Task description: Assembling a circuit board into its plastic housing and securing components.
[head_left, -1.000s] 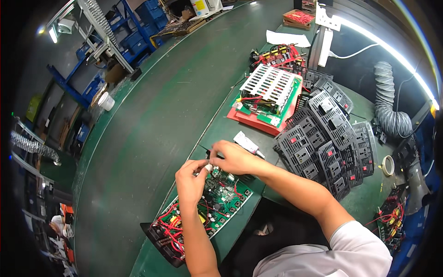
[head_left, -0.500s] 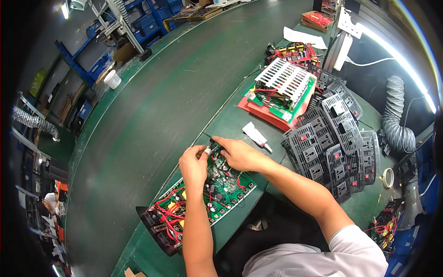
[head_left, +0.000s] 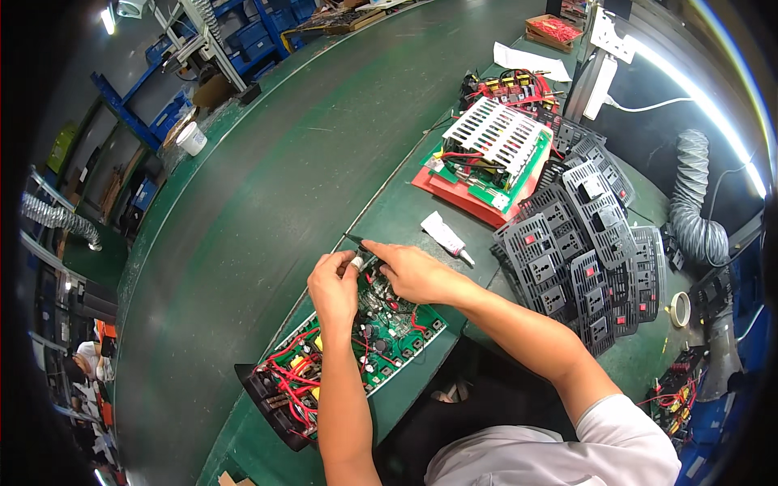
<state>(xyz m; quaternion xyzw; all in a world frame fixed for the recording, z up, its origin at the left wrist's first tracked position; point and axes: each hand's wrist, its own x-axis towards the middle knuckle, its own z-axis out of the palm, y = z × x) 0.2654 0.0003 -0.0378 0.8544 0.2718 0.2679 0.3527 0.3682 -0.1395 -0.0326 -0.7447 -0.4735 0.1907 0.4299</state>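
1. While the 2 hands work close together, the long green circuit board with red wires (head_left: 397, 334) lies beneath them, running back toward the body; its black end panel (head_left: 261, 405) sits left of the left forearm.
2. The left hand (head_left: 333, 285) pinches a small white cylindrical part (head_left: 356, 263) between thumb and fingers at the board's far end.
3. The right hand (head_left: 412, 270) is just beside it, index finger stretched out, other fingers curled; whether it grips anything I cannot tell. A thin dark object (head_left: 354, 239) shows just beyond that fingertip.
4. Right of the right hand lies a white squeeze tube (head_left: 443, 233).
5. The board is probably stiff and fairly heavy, its small components fragile and its wires soft; lifting by the long edges looks safest, never by the wires.
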